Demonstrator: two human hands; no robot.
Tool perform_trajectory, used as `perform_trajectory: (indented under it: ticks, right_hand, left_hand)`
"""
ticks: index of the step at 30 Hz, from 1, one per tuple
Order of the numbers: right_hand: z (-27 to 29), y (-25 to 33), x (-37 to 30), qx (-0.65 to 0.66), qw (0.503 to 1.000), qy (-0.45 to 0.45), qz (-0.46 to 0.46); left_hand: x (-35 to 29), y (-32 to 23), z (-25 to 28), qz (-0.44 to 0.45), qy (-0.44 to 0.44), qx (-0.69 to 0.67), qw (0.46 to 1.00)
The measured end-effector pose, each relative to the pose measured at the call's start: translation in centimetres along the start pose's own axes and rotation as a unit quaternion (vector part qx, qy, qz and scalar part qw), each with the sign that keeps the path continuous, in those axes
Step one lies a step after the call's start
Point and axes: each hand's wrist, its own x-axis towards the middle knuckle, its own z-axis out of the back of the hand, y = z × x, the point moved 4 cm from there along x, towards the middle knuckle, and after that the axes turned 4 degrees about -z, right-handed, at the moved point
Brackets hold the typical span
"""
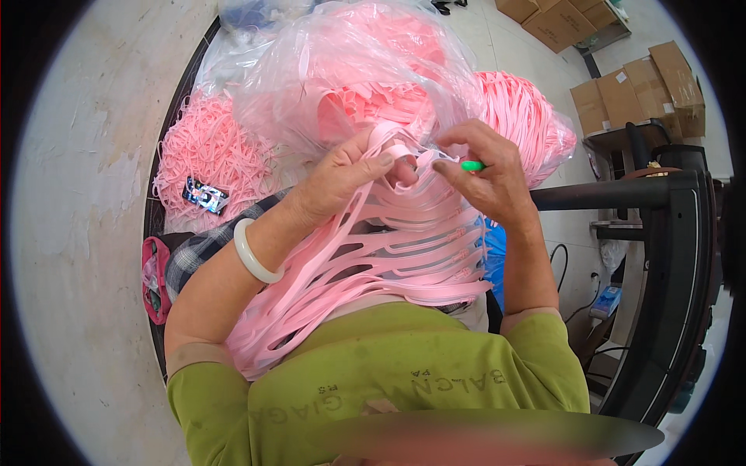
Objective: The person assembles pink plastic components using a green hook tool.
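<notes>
My left hand (342, 175) is closed, thumb against fingers, around a looped end of pink zipper tape (381, 140). Facing it, my right hand (489, 167) is curled with its thumb and fingertips at the same strips. A small bright green piece (472, 165) pokes out of the right hand's grip; its kind is hidden by the fingers. Many long pink zipper tapes (373, 268) drape in rows across my lap and over my left forearm. On that wrist sits a pale bangle (252, 252).
Beyond my hands bulges a clear plastic bag (287, 93) of pink strips. A loose pink heap (206, 140) lies left, a phone (204, 196) on it. Another pink bundle (517, 109) stands right. Cardboard boxes (637, 89) and a dark metal frame (684, 256) are farther right.
</notes>
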Motion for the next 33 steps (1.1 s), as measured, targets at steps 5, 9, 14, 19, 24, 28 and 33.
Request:
perform_trajectory:
  ticks: [5,9,14,19,24,28,33]
  right_hand:
    - [-2.8,-1.2,1.4,0.088,0.982,0.167,0.013]
    - [-3.5,-1.4,1.8,0.097,0.966,0.239,-0.024]
    - [-3.7,-1.3,2.5,0.155,0.971,0.179,0.022]
    - [-2.8,-1.0,3.4,-0.034,0.989,0.063,0.126]
    - [-2.2,-2.4,4.2,-0.193,0.957,-0.061,0.208]
    - [-1.8,-4.5,3.7,0.060,0.992,0.111,0.019]
    - [-0.9,-7.4,4.1,-0.227,0.964,-0.017,0.141]
  left_hand:
    - [-0.2,0.3,-0.6,0.011,-0.032,0.027,0.999]
    - [-0.2,0.1,-0.7,0.004,-0.040,0.085,0.996]
    - [-0.2,0.2,-0.3,0.005,-0.053,0.066,0.996]
    - [-0.3,0.4,-0.2,0.047,-0.023,0.060,0.997]
    - [0.3,0.3,-0.2,0.088,-0.007,0.010,0.996]
    - [-0.1,0.7,0.7,0.082,-0.032,0.014,0.996]
    - [0.1,1.4,-0.3,0.095,-0.028,-0.032,0.995]
